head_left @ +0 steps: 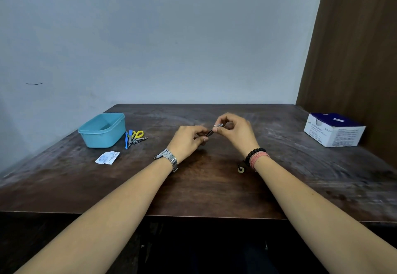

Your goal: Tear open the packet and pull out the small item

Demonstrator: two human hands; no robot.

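My left hand [188, 140] and my right hand [235, 132] meet above the middle of the dark wooden table [214, 187]. The left hand's curled fingers grip a thin dark tool [209, 133] that points up and to the right. At the tool's tip, my right hand pinches a small white pad [218, 125] between thumb and fingers. Most of the tool is hidden inside the left fist. A metal watch sits on my left wrist, and bead and thread bracelets on the right.
A light blue plastic tub [103, 130] stands at the left. Beside it lie yellow-handled scissors [137, 134], a blue tool [127, 139] and metal clippers [139, 140]. A torn white wrapper [107, 157] lies nearer me. A white and blue box [334, 130] sits far right by a brown panel.
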